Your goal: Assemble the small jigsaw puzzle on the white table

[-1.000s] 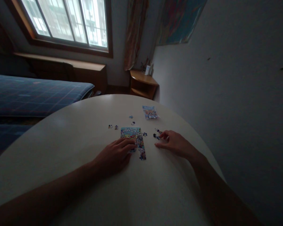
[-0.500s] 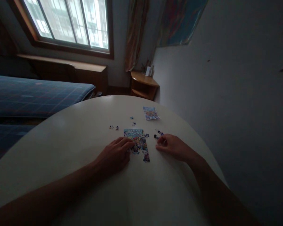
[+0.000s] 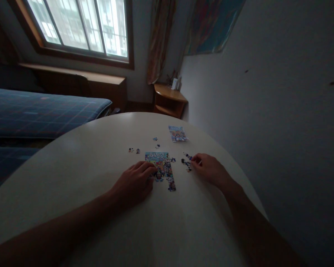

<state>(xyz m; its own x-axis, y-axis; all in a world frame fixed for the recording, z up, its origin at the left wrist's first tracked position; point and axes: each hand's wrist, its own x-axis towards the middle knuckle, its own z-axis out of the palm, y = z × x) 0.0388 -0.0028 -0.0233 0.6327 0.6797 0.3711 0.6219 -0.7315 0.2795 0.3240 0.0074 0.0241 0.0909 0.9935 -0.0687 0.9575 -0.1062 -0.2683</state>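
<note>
On white table (image 3: pixel 100 155), left hand (image 3: pixel 136 180) rests unclenched on partial jigsaw puzzle (image 3: pixel 163 163); right hand (image 3: pixel 207 166) pinched narrow by loose pieces (image 3: pixel 183 161), contents unclear

Puzzle (image 3: pixel 163 160) part-hid under L hand (image 3: pixel 137 178); pic detail too blurry.
Pale bit (image 3: pixel 200 162) at fingertips of R hand (image 3: pixel 210 167): too sm. to ID. Loose pcs (image 3: pixel 183 161) just L of R hand: designs blurred. Leaflet (image 3: pixel 177 134) beyond R hand: print unreadable. 2 forearms (image 3: pixel 86 209) cut off by frame edge; mattress (image 3: pixel 44 113), far L of L hand, too.

One puzzle (image 3: pixel 166 166), one picture sheet (image 3: pixel 178 134), two hands (image 3: pixel 137 179).
</note>
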